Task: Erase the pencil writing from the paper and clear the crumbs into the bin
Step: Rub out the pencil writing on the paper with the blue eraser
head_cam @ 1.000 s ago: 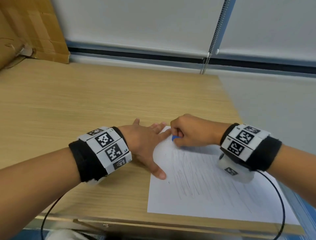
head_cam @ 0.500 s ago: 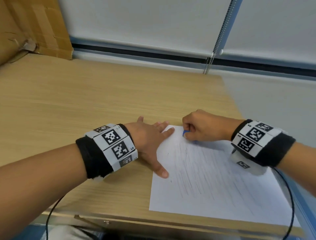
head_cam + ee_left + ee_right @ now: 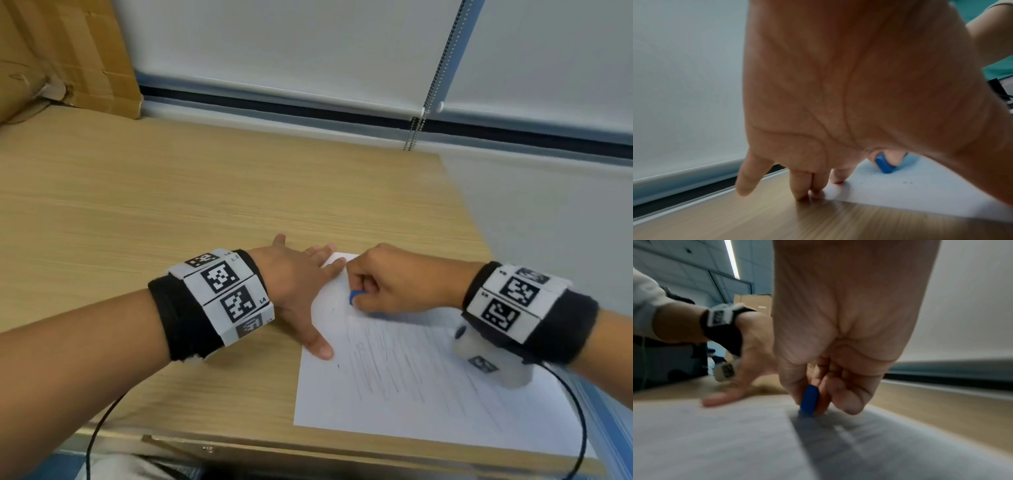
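The paper (image 3: 428,387) lay flat at the near right corner of the desk (image 3: 205,212), with faint pencil lines over most of it. It looked thin and light, so it would probably slide or wrinkle under rubbing if nobody held it down. The blue eraser (image 3: 354,296) stood with its lower end on the sheet near the far left corner; it seemed small and firm, best taken by its sides, close to the tip. The right hand (image 3: 400,279) pinched it so, between thumb and curled fingers. The left hand (image 3: 294,284) was spread flat, its fingertips and thumb pressing the left edge of the sheet. A few dark crumbs (image 3: 906,182) lay near the eraser. No bin was visible.
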Motion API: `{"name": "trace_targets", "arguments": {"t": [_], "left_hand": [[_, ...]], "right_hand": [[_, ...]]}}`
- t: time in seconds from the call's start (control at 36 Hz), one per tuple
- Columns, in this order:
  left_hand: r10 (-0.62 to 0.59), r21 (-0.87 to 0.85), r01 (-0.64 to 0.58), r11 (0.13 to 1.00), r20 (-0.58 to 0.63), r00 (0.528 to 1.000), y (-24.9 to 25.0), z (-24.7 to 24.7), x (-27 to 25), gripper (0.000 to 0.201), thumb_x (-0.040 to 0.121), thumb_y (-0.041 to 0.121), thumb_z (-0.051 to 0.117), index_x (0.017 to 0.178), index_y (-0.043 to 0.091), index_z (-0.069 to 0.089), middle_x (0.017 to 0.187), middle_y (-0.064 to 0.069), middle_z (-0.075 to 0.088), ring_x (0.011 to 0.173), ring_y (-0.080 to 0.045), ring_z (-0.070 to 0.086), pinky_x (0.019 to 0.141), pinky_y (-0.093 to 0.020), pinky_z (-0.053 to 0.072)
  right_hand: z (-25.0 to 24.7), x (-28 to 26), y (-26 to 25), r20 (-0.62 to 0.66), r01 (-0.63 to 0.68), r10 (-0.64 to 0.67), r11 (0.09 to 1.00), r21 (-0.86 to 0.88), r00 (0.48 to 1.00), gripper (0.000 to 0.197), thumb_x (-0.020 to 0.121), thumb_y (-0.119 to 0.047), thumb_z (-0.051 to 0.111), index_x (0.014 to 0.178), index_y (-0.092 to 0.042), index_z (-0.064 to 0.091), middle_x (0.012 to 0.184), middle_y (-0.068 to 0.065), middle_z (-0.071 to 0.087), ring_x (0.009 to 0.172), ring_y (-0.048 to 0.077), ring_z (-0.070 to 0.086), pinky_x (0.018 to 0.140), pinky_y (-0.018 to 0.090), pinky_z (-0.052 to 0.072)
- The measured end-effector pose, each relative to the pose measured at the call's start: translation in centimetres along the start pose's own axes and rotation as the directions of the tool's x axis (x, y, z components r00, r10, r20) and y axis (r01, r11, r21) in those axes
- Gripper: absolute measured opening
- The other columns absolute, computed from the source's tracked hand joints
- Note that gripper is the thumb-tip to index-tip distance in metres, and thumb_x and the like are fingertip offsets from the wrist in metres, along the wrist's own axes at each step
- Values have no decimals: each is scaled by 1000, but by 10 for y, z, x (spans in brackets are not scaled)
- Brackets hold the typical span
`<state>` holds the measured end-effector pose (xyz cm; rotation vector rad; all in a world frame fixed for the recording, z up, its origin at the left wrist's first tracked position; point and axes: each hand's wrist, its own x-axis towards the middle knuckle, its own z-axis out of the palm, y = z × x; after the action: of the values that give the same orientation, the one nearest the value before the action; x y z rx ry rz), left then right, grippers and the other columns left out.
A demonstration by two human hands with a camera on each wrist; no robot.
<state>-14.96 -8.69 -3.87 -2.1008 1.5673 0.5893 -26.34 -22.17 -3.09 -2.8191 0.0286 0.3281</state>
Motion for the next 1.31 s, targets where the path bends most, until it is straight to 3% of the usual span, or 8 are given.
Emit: {"name": "trace_targets", "arguments": {"t": [0.19, 0.31, 0.58, 0.72, 0.86, 1.03, 1.19, 1.31], "left_hand": [[-2, -8, 2, 1000, -11, 1000, 0, 1, -1, 138, 59, 88, 59, 150, 29, -26, 159, 5, -27, 149, -11, -13, 115, -61, -12], [0, 3, 0, 1000, -11, 1000, 0, 1, 0, 138, 58, 88, 59, 151, 28, -25, 159, 5, -26, 149, -12, -11, 115, -61, -10], [0, 3, 0, 1000, -4, 1000, 0, 1, 1, 140, 58, 88, 59, 150, 27, -27, 159, 5, -27, 149, -13, -13, 115, -63, -8], [-1, -3, 1, 1000, 10, 1000, -2, 2, 3, 139, 57, 90, 57, 147, 29, -30, 157, 6, -31, 148, -11, -16, 114, -63, -10], [-2, 7, 2, 1000, -8, 1000, -1, 2, 3, 139, 58, 88, 59, 150, 28, -26, 159, 5, -28, 149, -13, -11, 115, -62, -8], [0, -3, 0, 1000, -12, 1000, -1, 2, 3, 138, 56, 89, 58, 150, 32, -24, 159, 5, -26, 149, -12, -10, 115, -61, -9], [-3, 23, 3, 1000, -17, 1000, 0, 1, 2, 136, 59, 88, 57, 152, 28, -22, 160, 2, -24, 150, -14, -7, 116, -60, -7], [-1, 4, 1, 1000, -13, 1000, 0, 1, 2, 136, 57, 88, 59, 150, 33, -23, 160, 4, -23, 150, -13, -9, 115, -61, -9]], "right_hand": [[0, 1, 0, -39, 7, -6, 1000, 21, 999, 28, 84, -11, 60, 64, -28, 49, 59, -9, 50, 50, 7, 42, 50, 16, 33], [-2, -1, -3, 33, 35, -35, 999, 9, 999, 8, 84, -14, 63, 78, -9, 59, 59, -11, 50, 54, 2, 47, 50, 14, 37], [8, -5, -6, 43, 60, -65, 992, 111, 997, 7, 83, -14, 66, 79, -10, 62, 62, -10, 54, 55, 5, 48, 53, 14, 38], [-2, 4, 14, -80, -19, 27, 995, 100, 996, 7, 83, -14, 66, 79, -10, 62, 71, -4, 60, 58, 6, 49, 54, 16, 39], [10, -5, -8, 68, 74, -84, 987, 141, 994, 6, 82, -14, 67, 81, -10, 62, 77, 3, 63, 63, 12, 53, 58, 24, 44], [1, 10, 4, -50, 21, -16, 994, 111, 999, 8, 81, -13, 67, 76, -12, 61, 68, -7, 58, 56, 2, 48, 53, 13, 39], [3, 0, -12, 172, 16, -52, 979, 205, 984, 8, 82, -16, 70, 83, -9, 66, 68, -4, 61, 56, 4, 50, 54, 17, 42], [-5, 13, 1, -19, -21, 24, 987, 162, 1000, 7, 81, -14, 71, 80, -8, 67, 68, -1, 65, 55, 5, 51, 57, 24, 45]]}}
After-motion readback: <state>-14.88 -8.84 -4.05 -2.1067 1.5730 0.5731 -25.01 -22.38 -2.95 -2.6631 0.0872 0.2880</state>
